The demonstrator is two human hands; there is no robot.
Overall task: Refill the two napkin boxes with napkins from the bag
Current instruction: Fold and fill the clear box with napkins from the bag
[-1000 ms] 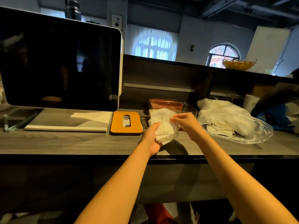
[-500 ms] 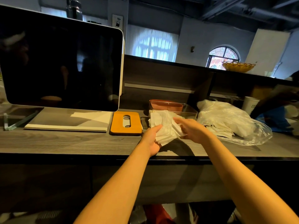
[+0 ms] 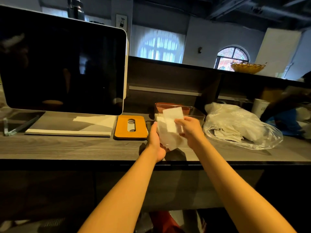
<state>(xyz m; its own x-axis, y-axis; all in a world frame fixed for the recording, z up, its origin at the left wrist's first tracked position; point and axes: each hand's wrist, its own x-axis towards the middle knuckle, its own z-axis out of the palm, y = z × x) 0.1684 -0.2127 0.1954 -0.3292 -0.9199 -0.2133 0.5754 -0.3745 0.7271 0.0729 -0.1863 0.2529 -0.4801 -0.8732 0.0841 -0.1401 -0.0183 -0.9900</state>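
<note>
My left hand holds a stack of white napkins from the left and below, just in front of a clear napkin box. My right hand pinches one napkin and lifts it above the stack. A brown box or lid shows behind the clear box, partly hidden by the napkins. The clear plastic bag with more folded napkins lies on the counter to the right. An orange lid with an oval slot lies flat to the left of my hands.
A large dark monitor on a white base stands at the left of the wooden counter. A paper cup stands behind the bag, blue items at the far right. A yellow basket sits on the upper ledge.
My right hand has pulled one napkin up out of the stack and raised it. My left hand keeps holding the stack in about the same place.
</note>
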